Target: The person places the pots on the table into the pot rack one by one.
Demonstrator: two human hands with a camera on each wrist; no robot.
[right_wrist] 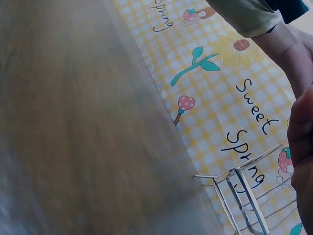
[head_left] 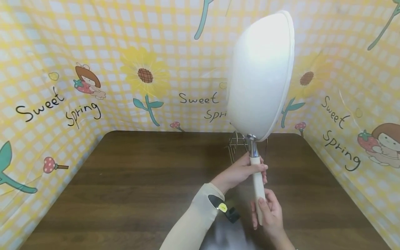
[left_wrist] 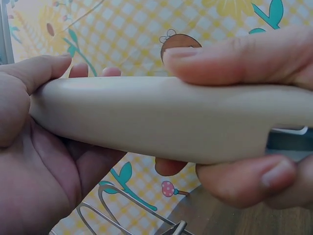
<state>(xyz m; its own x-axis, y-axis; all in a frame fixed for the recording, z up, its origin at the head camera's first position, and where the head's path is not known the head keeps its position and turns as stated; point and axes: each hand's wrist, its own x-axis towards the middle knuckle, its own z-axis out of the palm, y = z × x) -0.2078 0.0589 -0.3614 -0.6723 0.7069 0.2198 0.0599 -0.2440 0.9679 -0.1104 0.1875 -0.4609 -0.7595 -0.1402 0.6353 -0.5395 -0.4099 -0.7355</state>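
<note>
A white frying pan [head_left: 260, 76] is held upright above the table, its rounded outer side towards me and its handle pointing down. My left hand [head_left: 240, 172] grips the cream handle [head_left: 258, 184] just below the metal neck, thumb on one side and fingers on the other. Lower down, my right hand [head_left: 272, 215] holds the handle's end between thumb and fingers. Both hands show on the handle in the left wrist view. Only an edge of my right hand [right_wrist: 302, 137] appears in the right wrist view. The pan's inside is hidden.
Behind the pan, a wire rack [head_left: 232, 147] stands near the back of the brown wooden table [head_left: 140, 184], partly hidden. A yellow checked cloth [head_left: 187, 69] with flowers and lettering forms walls at the back and both sides. A dark strap [head_left: 215, 201] circles the left sleeve.
</note>
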